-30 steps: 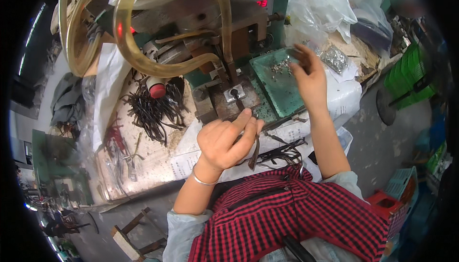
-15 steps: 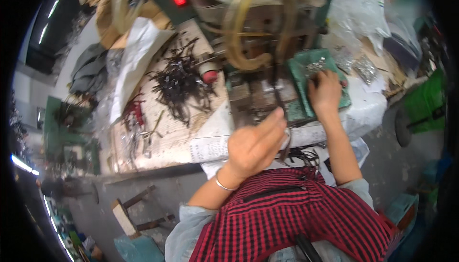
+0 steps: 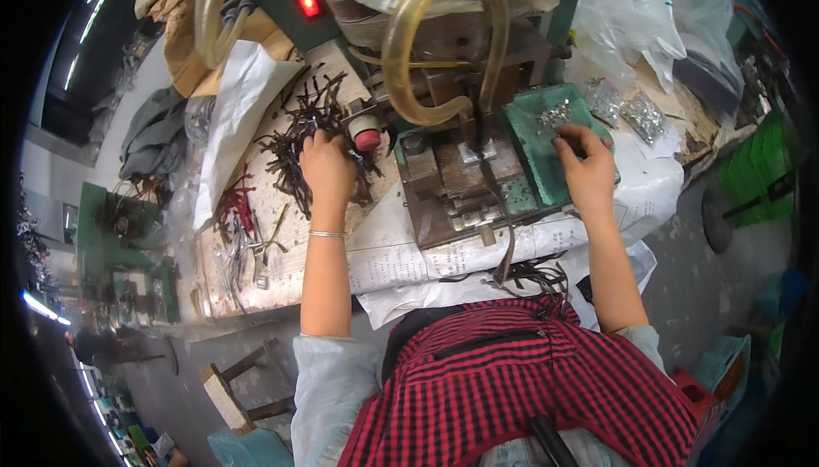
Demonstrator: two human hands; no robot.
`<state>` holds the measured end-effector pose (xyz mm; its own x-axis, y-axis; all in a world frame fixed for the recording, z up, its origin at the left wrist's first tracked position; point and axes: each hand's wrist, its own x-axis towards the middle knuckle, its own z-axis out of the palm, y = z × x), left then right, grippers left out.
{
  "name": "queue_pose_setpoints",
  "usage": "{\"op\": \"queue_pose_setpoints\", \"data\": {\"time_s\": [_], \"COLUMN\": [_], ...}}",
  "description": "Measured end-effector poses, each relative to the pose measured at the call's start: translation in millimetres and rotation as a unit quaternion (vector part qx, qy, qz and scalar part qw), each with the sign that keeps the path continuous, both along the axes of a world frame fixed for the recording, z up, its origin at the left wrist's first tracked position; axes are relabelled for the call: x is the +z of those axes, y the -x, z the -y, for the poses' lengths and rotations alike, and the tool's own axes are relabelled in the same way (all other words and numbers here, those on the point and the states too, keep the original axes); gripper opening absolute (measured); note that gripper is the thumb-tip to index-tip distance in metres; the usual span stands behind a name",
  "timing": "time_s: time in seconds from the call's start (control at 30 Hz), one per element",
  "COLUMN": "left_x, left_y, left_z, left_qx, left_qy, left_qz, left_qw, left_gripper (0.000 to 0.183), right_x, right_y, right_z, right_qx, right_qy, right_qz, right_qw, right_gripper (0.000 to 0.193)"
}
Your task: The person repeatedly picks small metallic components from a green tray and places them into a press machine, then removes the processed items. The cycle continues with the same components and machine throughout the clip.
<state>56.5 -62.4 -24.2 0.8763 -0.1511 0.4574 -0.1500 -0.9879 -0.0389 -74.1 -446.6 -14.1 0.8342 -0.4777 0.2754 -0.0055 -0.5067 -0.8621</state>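
Observation:
My left hand (image 3: 326, 173) lies on a pile of thin dark straps (image 3: 294, 164), its fingers bent and drawn together at the tips among them. Whether a strap is between those fingertips is hidden. Over the near right side of a green tray (image 3: 533, 121), my right hand (image 3: 589, 168) has thumb and forefinger pinched; anything between them is too small to make out. Small silvery metal pieces (image 3: 556, 112) lie inside the tray. Between my hands, a long dark strap (image 3: 505, 241) runs from the metal press (image 3: 452, 203) down over the table's front edge.
A thick yellowish hose (image 3: 397, 49) loops above the press. Beside the pile stands a red push button (image 3: 367, 139). Red straps (image 3: 235, 207) lie to the left, and bags of metal pieces (image 3: 644, 117) to the right. More dark straps (image 3: 546, 278) rest near my apron.
My left hand has moved from in front of the press leftward and away from me onto the strap pile. My right hand has drawn back slightly from the metal pieces, its fingers now pinched.

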Motion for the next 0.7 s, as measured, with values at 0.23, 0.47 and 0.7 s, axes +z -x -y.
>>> {"op": "queue_pose_setpoints", "data": {"time_s": [0.23, 0.47, 0.7], "left_x": [-23.3, -21.2, -22.0], "left_y": [20.5, 43.8, 67.4], "left_z": [-48.0, -44.2, 5.2], "left_qx": [-0.150, -0.098, -0.090], "left_qy": [0.100, 0.396, 0.726], "left_qz": [-0.020, 0.044, -0.090], "left_qw": [0.983, 0.912, 0.676], "left_gripper": [0.018, 0.010, 0.016], "right_x": [-17.5, 61.1, 64.6], "right_y": [56.6, 26.1, -13.6], "right_z": [30.0, -34.9, -82.9], "right_qx": [-0.078, 0.118, 0.144], "right_qy": [0.097, 0.042, -0.119], "right_qz": [0.030, 0.146, 0.181], "right_qw": [0.992, 0.981, 0.966], "right_gripper": [0.014, 0.012, 0.021]}}
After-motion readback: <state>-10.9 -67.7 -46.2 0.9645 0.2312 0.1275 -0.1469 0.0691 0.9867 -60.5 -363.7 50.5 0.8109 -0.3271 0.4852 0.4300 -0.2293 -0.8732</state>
